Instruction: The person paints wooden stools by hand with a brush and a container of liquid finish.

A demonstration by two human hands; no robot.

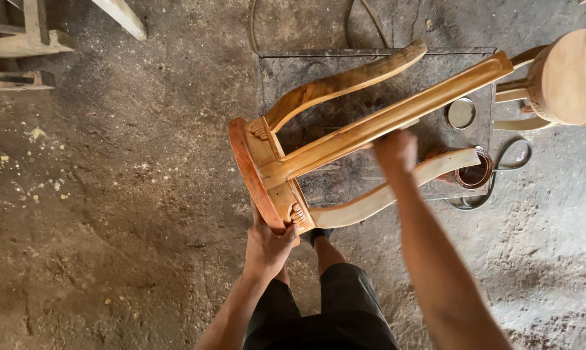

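1. 2 bare hands work on a wooden stool (286,175) that lies tipped on its side, its round seat facing left and its curved legs pointing right over a dark metal tray (344,71) on the dirt floor (111,194).
2. The left hand (267,249) holds the lower rim of the seat, fingers closed on it.
3. The right hand (395,152) is blurred and presses on the long middle leg; I cannot tell how its fingers sit.
4. A small round lid (461,113) and an open tin (475,174) lie on the tray beneath the legs.
5. A second, pale stool (568,76) stands at the right edge.
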